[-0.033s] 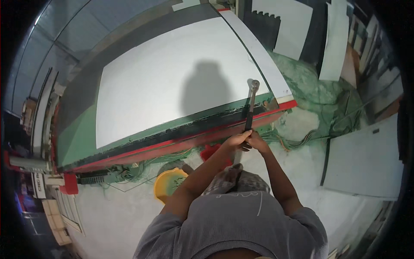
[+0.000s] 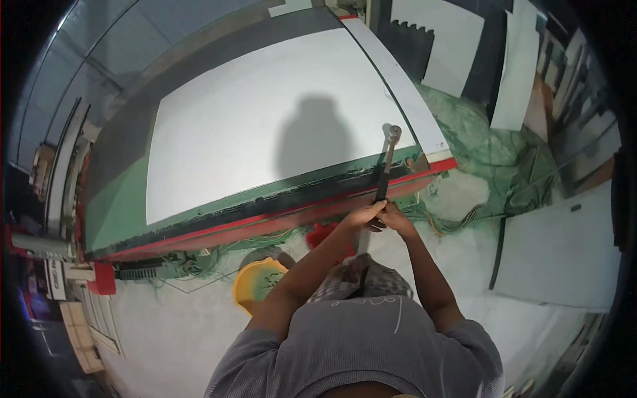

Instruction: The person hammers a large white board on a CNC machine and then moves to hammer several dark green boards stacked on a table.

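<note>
Head view: gripping ratchet wrench (image 2: 386, 174) by black handle end w/ L hand (image 2: 363, 215) & R hand (image 2: 395, 219), fingers wrapped round it (exact wrap partly hidden), metal head over white sheet (image 2: 245, 113) on worktop (image 2: 123, 205); prob. holding step, calling next for steady two-handed control

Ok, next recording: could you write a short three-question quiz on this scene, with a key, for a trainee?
1. Multiple choice: which part of the ratchet-like tool is nearest the left hand and the right hand?
A) the round metal head
B) the black handle
C) the middle of the metal shaft

2. Fill in the colour: a dark shadow falls on the ____ sheet lying on the large table.

3. True or false: in the picture, the yellow basin is to the left of the red object.

Key: 1. B; 2. white; 3. true.
</note>
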Motion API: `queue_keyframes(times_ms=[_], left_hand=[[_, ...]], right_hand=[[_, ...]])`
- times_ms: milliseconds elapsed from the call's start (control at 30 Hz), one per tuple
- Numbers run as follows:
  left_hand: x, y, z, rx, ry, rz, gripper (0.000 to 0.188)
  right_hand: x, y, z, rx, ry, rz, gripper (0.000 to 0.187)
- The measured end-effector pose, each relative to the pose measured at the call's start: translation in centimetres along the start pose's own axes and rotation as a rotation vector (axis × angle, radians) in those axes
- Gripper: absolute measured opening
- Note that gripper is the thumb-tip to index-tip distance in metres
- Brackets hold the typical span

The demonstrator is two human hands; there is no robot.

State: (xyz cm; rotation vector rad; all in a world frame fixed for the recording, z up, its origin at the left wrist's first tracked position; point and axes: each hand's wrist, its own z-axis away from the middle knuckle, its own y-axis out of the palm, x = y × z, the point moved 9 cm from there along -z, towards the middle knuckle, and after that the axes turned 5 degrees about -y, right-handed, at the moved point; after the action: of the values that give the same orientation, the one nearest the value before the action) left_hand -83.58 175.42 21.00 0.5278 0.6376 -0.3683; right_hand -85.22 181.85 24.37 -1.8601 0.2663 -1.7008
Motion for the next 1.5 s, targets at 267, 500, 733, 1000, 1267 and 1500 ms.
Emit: queue_keyframes(times_ms=[267,500,733,1000,1267,1500], left_hand=[[-4.2,-2.8,1.7,0.019,0.243,-0.459,0.046],[-4.9,-5.8,1.3,-0.202,0.254,-0.287,0.045],[-12.7,-5.8,4.7,-0.506,0.283,-0.654,0.042],[-27.3,-13.0,-1.5,-0.728,0.308,-0.441,0.037],[-34.3,-16.1,-10.5,-0.659,0.276,-0.157,0.045],[-31.8,-18.9,-13.1,-0.757,0.206,-0.197,0.043]], right_hand=[[4.1,1.6,-1.0,0.265,0.289,-0.901,0.03],[3.4,-3.8,-4.8,-0.044,-0.433,-0.581,0.047],[-0.9,-3.9,-11.8,-0.037,0.341,-0.823,0.028],[-0.4,-9.0,-31.7,0.031,0.257,-1.031,0.018],[-2.9,-13.7,-41.9,-0.073,0.271,-0.949,0.023],[-5.9,-10.7,-43.1,-0.014,0.349,-0.922,0.038]])
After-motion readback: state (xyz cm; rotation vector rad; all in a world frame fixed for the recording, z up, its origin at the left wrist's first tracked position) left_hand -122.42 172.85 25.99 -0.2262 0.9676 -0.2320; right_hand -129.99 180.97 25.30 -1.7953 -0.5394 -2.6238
